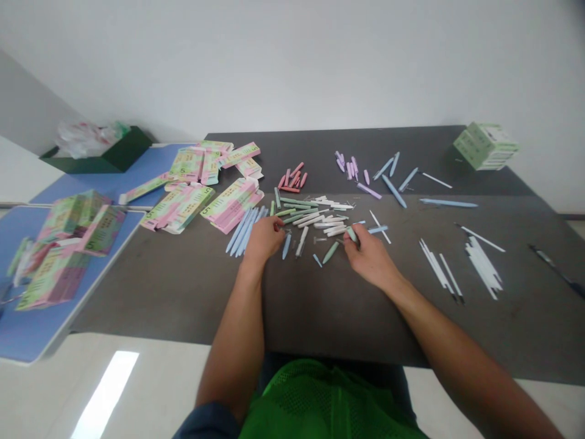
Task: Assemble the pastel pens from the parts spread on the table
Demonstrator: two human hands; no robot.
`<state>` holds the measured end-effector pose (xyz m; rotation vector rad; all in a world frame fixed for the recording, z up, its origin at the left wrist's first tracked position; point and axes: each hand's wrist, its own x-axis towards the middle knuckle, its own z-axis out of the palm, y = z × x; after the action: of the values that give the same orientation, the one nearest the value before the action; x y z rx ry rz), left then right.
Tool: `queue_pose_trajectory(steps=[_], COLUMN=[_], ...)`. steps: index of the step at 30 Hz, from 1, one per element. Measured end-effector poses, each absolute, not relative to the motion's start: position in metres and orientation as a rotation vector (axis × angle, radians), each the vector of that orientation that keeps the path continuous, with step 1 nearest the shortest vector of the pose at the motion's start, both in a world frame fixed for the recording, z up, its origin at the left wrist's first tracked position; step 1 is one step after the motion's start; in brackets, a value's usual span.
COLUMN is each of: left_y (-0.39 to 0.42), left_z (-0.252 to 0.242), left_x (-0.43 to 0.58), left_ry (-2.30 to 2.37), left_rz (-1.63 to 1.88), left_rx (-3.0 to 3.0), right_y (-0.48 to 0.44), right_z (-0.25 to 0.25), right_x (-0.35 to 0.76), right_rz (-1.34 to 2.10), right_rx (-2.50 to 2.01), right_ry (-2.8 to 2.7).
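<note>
My right hand (371, 255) pinches a short green pen barrel piece (351, 233) between thumb and fingers, just above the dark table. Close by lie a longer green pen barrel (330, 252) and a small blue tip piece (317, 260). With its fingers curled together, my left hand (264, 239) rests beside a row of blue pen barrels (240, 235); what it grips, if anything, is hidden. Between my hands spreads a pile of white pen parts (336, 227) and green barrels (299, 206). A blue piece (286, 246) lies right of my left fingertips.
Flattened pink-green pen boxes (233, 204) cover the left; more boxes (59, 268) sit on a blue table. Pink pieces (295, 178), purple pieces (351, 167) and blue barrels (393, 190) lie farther back. White refills (483, 265) are at right, a green-white carton (485, 146) behind.
</note>
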<state>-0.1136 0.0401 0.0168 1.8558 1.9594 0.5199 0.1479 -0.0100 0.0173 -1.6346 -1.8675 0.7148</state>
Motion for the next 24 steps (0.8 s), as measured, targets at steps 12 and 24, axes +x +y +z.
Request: queue_pose_trajectory(steps=[12,24], left_y=[0.041,0.032], left_z=[0.011,0.020], left_x=[-0.102,-0.084], left_ry=[2.012,1.709], left_rz=[0.380,0.767], left_rx=[1.970,1.817], right_y=[-0.004,0.009], right_z=[0.009,-0.010], right_x=[0.150,0.126], right_rz=[0.588,0.473], right_rx=[-1.579,-1.309], right_ry=[-1.964,-2.047])
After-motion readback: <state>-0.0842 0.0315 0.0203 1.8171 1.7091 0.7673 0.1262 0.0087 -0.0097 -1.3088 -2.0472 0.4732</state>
